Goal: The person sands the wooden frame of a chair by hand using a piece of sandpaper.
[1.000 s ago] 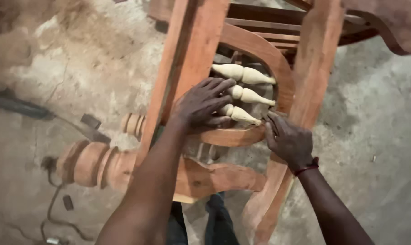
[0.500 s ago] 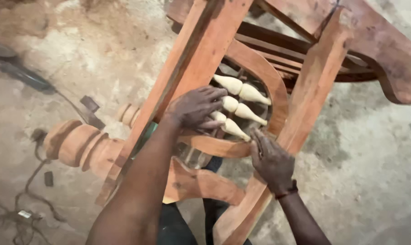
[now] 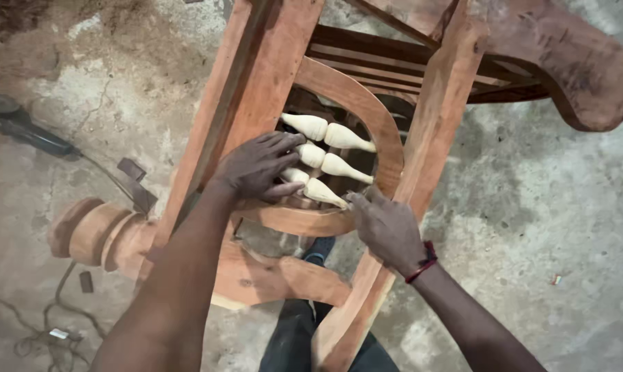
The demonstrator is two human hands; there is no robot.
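Left hand [image 3: 260,165] lay flat with fingers spread loosely, not clenched, its fingertips resting on the left ends of the three pale spindles [image 3: 329,165] set side by side inside the curved oval opening of the reddish wooden chair frame [image 3: 270,76]. Right hand [image 3: 387,227] was bunched with fingers curled in, its fingertips pinching or pressing the pointed right end of the lowest spindle [image 3: 318,189] where it met the curved lower rail [image 3: 298,219]; a full grasp could not be told. Frame lay tipped over the dusty concrete floor [image 3: 532,207], a turned leg [image 3: 94,234] at left.
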